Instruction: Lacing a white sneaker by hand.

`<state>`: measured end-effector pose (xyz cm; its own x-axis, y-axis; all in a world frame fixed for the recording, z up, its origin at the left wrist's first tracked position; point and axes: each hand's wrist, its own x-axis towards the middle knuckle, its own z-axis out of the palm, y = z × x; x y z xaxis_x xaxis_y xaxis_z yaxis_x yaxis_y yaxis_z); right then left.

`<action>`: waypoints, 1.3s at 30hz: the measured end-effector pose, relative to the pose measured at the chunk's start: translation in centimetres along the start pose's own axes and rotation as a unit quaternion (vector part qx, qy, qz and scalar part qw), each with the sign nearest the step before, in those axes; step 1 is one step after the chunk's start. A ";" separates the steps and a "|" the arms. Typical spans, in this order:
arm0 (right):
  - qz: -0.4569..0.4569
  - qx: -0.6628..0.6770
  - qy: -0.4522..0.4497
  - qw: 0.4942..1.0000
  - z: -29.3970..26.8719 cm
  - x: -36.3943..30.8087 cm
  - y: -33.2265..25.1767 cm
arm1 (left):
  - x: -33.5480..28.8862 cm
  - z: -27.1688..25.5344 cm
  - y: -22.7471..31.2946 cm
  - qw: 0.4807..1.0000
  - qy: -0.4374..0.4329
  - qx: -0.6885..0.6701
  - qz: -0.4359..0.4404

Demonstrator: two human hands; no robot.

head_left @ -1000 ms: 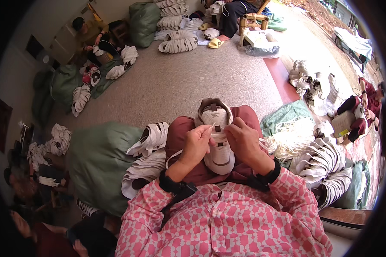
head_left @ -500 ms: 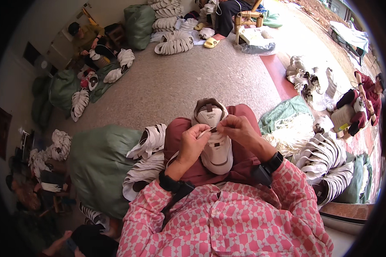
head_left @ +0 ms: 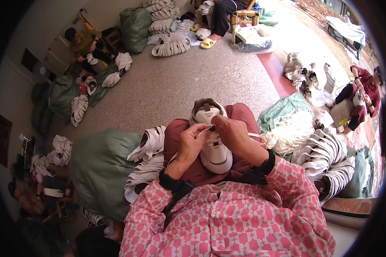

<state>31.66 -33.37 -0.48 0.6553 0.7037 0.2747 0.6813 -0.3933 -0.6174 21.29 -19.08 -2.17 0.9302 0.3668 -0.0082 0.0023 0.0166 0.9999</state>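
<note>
A white and beige sneaker (head_left: 217, 157) rests on my lap between my knees, its toe toward me and its brown-lined opening away. My left hand (head_left: 188, 144) is at the left side of the lacing area, thumb and fingers pinching a white shoelace. My right hand (head_left: 236, 135) bends over the tongue from the right, its fingertips pressed together close to the left ones. What those fingertips grip is mostly hidden, though a white shoelace (head_left: 256, 136) runs out to the right behind that hand.
Left of my legs stands a stuffed green sack (head_left: 103, 167) with stacked shoe uppers (head_left: 146, 169) beside it. To the right lie a heap of white laces (head_left: 287, 130) on green cloth and more nested uppers (head_left: 324, 150). Several people sit working around the room.
My right hand has turned over and shifted slightly left across the tongue. A length of lace now shows to its right. My left hand keeps its pinch in nearly the same place.
</note>
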 end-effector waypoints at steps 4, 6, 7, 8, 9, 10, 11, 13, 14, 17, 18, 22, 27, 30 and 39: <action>0.001 0.074 0.014 0.997 -0.3 0.3 0.5 | 0.0 -0.3 -0.4 0.992 0.009 0.114 0.049; -0.011 0.085 0.007 0.996 -0.2 0.5 0.7 | -0.1 -0.4 0.0 0.971 0.032 0.218 0.087; -0.023 0.096 0.001 0.995 -0.3 0.6 0.6 | -0.2 -0.4 0.5 0.937 0.054 0.321 0.124; -0.025 0.097 0.000 0.995 -0.8 0.7 0.6 | -0.5 -0.7 1.3 0.937 0.057 0.322 0.123; -0.005 0.159 -0.043 0.986 -2.2 0.7 0.2 | -0.6 -1.4 2.4 0.901 0.107 0.386 0.167; 0.016 0.222 -0.084 0.971 -3.2 0.8 0.1 | -0.8 -2.2 3.6 0.855 0.155 0.448 0.209; 0.019 0.224 -0.081 0.971 -3.7 1.2 0.3 | -0.8 -3.5 4.9 0.843 0.204 0.455 0.200; -0.030 0.191 -0.082 0.978 -4.7 1.9 0.7 | -0.5 -8.3 5.7 0.803 0.319 0.439 0.247; 0.008 0.168 -0.098 0.981 -5.3 2.3 -0.1 | -0.8 -10.7 6.0 0.779 0.366 0.451 0.237; -0.101 0.131 -0.048 0.985 -3.6 4.0 0.0 | -3.7 -18.2 7.2 0.742 0.468 0.434 0.204; -0.056 0.162 -0.087 0.981 -4.1 4.5 -1.2 | -5.4 -19.9 7.3 0.716 0.500 0.452 0.184; -0.062 0.163 -0.076 0.982 -3.5 5.4 -0.1 | -9.6 -26.0 3.2 0.728 0.555 0.376 0.147; -0.108 0.081 -0.037 0.990 -4.2 4.4 1.9 | -12.2 -29.2 -2.1 0.805 0.560 0.195 -0.011; -0.125 0.053 -0.045 0.990 -4.0 3.6 3.9 | -10.2 -23.2 0.4 0.866 0.471 0.154 -0.065; -0.090 0.179 -0.136 0.970 -2.7 6.0 3.3 | -3.5 -4.1 6.1 0.938 0.057 0.302 0.158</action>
<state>38.73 -32.06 1.14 0.3931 0.8911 0.2266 0.5870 -0.0535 -0.8078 16.55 -16.48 3.86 0.8741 0.3626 0.3232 -0.0275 -0.6275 0.7781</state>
